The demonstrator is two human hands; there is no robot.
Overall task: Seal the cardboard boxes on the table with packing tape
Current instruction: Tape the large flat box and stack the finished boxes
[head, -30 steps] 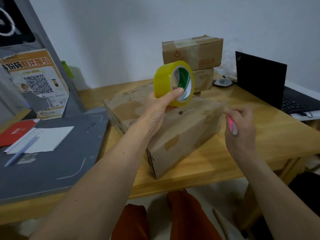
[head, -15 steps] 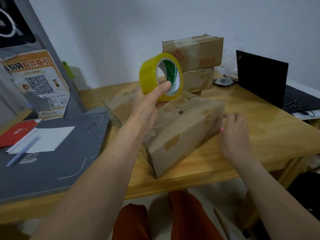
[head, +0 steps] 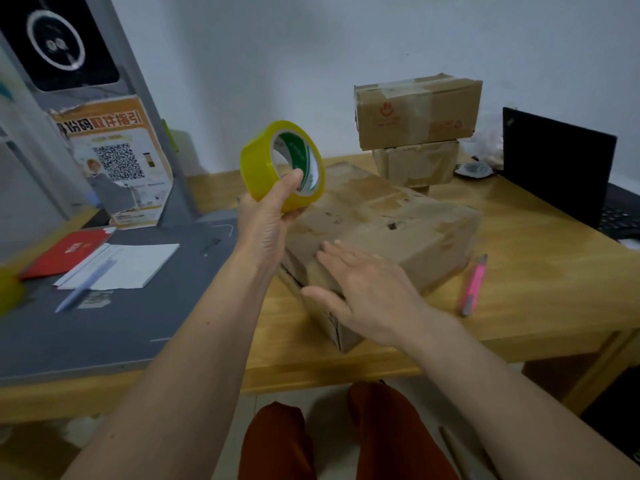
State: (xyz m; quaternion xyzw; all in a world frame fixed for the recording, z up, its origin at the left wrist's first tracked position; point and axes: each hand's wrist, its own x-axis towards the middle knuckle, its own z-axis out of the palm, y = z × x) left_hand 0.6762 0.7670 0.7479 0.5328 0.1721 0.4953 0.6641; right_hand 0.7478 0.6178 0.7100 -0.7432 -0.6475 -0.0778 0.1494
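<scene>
While the left hand grips a yellow tape roll up at frame centre, thumb hooked through its core and fingers curled beneath, the right hand lies flat, fingers straight, on the near corner of the large cardboard box. Box sits mid-frame on the wooden table, angled (top patched with old tape). Two smaller boxes stacked behind it, upper right: top box, lower box. Pink utility knife lies on the table just right of the large box. Black laptop at right edge; grey mat, papers and blue pen at left.
</scene>
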